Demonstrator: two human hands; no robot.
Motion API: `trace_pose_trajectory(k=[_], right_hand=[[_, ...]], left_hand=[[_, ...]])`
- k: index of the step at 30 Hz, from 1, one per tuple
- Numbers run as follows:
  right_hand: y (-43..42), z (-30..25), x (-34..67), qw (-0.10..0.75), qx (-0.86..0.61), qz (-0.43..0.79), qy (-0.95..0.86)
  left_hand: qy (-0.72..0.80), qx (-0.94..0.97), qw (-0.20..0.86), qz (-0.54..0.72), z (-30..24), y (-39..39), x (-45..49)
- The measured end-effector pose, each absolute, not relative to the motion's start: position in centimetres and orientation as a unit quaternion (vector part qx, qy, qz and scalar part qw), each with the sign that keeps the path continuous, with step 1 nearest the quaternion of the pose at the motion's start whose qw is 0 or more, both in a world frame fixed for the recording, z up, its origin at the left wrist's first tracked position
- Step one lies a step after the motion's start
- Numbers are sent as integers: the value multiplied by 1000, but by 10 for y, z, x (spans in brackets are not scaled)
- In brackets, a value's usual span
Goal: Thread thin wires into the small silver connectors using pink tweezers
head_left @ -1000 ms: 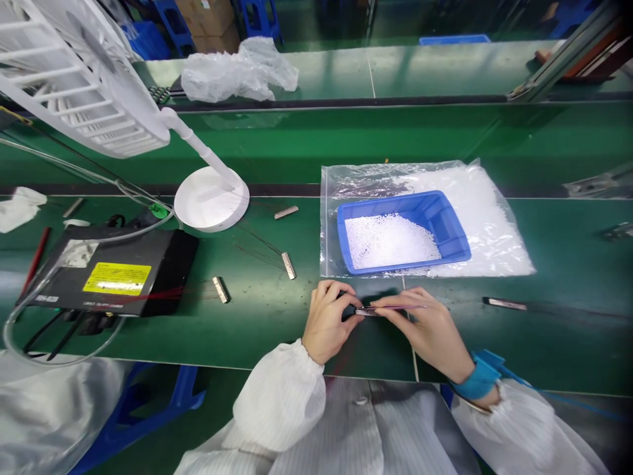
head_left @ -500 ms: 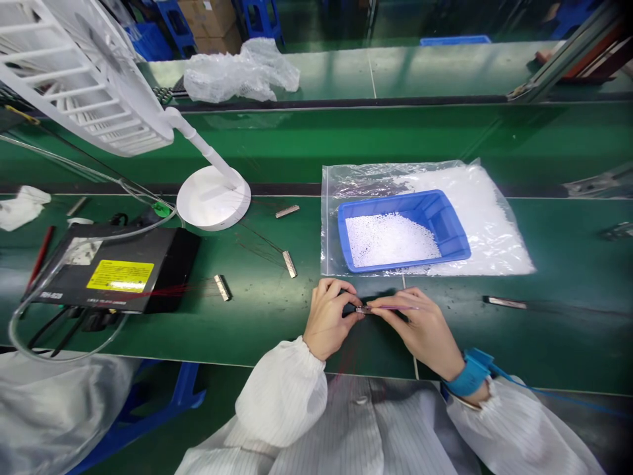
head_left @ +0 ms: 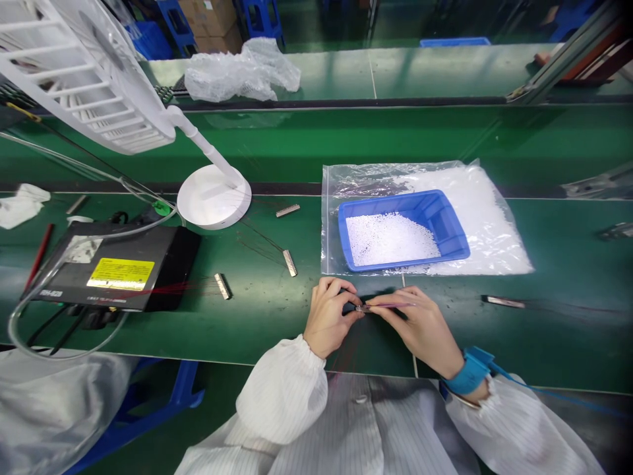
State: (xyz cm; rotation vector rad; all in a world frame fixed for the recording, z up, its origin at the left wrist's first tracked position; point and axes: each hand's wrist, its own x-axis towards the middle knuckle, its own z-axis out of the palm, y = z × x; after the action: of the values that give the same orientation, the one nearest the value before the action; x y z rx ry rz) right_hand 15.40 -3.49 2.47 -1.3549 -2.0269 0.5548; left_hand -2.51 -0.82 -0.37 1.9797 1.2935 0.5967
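Two pinches meet low on a green bench (head_left: 267, 330): the left hand (head_left: 330, 318) grips a small part (head_left: 361, 308) between thumb and fingertips, while the right hand (head_left: 420, 323) pinches a thin pink tool (head_left: 399, 305), its tip close to the part. Fingers hide much of the part, and whether the tool touches it cannot be told. A loose left grip could let the part twist, and the tool might then skid off its small face. Red wires (head_left: 345, 361) trail toward the near edge, where a sleeve (head_left: 284, 396) could snag them and tug the part. The cord (head_left: 558, 396) at the strap (head_left: 469, 371), if pulled taut, could drag the right hand off line. A careless lift of either hand might knock the blue bin (head_left: 452, 227), which rests on a bag (head_left: 499, 224) just beyond, and scatter white beads (head_left: 390, 241) toward the strips (head_left: 289, 262) lying to the left.
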Motion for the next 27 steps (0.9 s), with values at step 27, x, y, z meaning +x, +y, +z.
trace_pose_trajectory(k=[27], right_hand=[[-39, 30, 156, 320, -521, 210, -763]], left_hand=[[497, 765, 342, 224, -5, -8, -25]])
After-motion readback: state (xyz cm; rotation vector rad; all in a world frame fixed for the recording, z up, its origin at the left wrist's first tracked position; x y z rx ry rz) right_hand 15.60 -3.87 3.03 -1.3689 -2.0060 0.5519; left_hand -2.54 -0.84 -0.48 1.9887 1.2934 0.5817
